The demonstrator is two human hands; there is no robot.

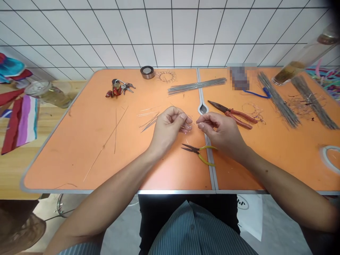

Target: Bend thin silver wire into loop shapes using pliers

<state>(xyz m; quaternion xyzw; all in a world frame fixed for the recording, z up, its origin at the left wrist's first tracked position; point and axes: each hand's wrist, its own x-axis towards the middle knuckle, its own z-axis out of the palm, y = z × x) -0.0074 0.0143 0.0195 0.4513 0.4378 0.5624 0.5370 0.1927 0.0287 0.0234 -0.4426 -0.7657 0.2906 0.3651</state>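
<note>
My left hand pinches a small tangle of thin wire between thumb and fingers, over the middle of the orange table. Just to the right, my right hand has thumb and forefinger pressed together at a fine wire end. A narrow gap separates the two hands. Below them lie yellow-handled pliers, jaws to the left. Red-handled pliers rest behind my right hand. Short loose wires lie left of my left hand.
Wire bundles lie at the back and right. Keys and a tape roll sit at the back left. A glass bottle stands at the back right. Long wires lie on the left. A metal seam crosses the orange table.
</note>
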